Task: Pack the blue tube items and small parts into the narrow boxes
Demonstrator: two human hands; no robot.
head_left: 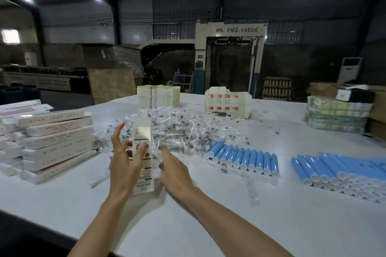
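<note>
While upright on the white tabletop (208, 225) between spread-fingered left hand (125, 165) and blurred right hand (175, 171) of uncertain grip, narrow white printed carton (143, 148), prone to tipping if nudged, apart from blue plastic tubes (244, 159).

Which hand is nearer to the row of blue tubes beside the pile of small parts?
Right. The right hand is just left of the row of blue tubes, with bare table between them. The left hand is farther left, beyond the narrow box.
</note>
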